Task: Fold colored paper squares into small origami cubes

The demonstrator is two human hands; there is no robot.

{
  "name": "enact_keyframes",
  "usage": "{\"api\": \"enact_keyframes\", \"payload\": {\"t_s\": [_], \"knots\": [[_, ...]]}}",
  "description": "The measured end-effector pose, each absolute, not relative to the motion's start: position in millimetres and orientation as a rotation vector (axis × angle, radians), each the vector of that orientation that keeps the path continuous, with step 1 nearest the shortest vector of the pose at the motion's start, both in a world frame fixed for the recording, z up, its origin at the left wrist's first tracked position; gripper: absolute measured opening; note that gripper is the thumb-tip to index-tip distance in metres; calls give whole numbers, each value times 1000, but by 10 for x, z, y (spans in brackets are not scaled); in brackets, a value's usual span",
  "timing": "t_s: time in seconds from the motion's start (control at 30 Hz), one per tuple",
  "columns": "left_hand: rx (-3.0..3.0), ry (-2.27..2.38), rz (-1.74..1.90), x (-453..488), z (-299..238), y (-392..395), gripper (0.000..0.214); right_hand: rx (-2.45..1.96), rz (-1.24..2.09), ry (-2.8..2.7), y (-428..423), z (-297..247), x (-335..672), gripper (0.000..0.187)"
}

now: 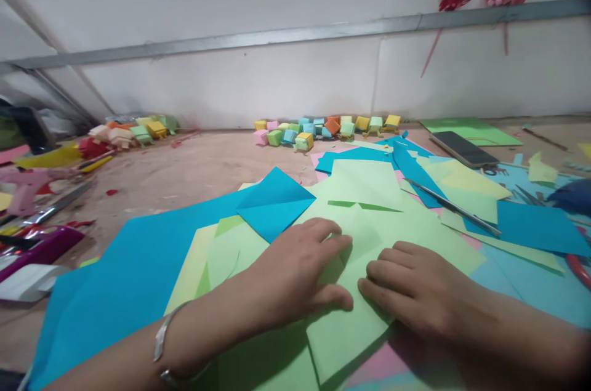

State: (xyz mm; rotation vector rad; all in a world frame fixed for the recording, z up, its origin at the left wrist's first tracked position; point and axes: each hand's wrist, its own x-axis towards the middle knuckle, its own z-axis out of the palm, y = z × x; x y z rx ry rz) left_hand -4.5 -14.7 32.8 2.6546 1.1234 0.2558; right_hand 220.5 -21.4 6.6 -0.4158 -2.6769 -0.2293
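A light green sheet of paper (pixel 348 342) with creases lies in front of me on top of other sheets. My left hand (pixel 307 268), with a silver bangle at its wrist, rests on this paper; its thumb stands apart from its bent fingers. On the paper's right edge, my right hand (pixel 415 286) has its fingers curled together against the sheet; their grip is partly hidden. Just beyond my left hand is a creased blue paper square (pixel 277 200). Another folded light green piece (pixel 364 185) lies farther back.
A pen-like metal tool (pixel 452 206) and a phone (pixel 464 149) lie to the right. Small colored paper cubes (pixel 318 129) line the wall. At left are a pink glue gun (pixel 23 191) and a purple tool (pixel 41 249). Large blue paper (pixel 124 280) spreads at front left.
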Motion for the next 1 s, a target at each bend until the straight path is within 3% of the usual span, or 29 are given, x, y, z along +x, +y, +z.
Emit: {"api": "enact_keyframes", "payload": {"t_s": [0.07, 0.23, 0.4, 0.57, 0.87, 1.0], "knots": [[2685, 1094, 140, -60, 286, -123, 68, -299, -144, -2731, -137, 114, 2276, 31], [2655, 1010, 125, -134, 236, -31, 68, -251, 4, -2684, 50, 170, 2479, 19], [2663, 1002, 276, -114, 293, -125, 17, -256, 385, -2711, 54, 127, 2497, 16], [2579, 990, 268, -68, 311, -264, 6, -468, 739, -2578, 14, 70, 2418, 20], [2466, 1073, 337, -40, 216, -306, 19, -984, 508, -2370, -125, -150, 2233, 24], [2360, 1079, 127, -2, 284, -327, 13, -1041, 482, -2372, -158, -133, 2187, 27]]}}
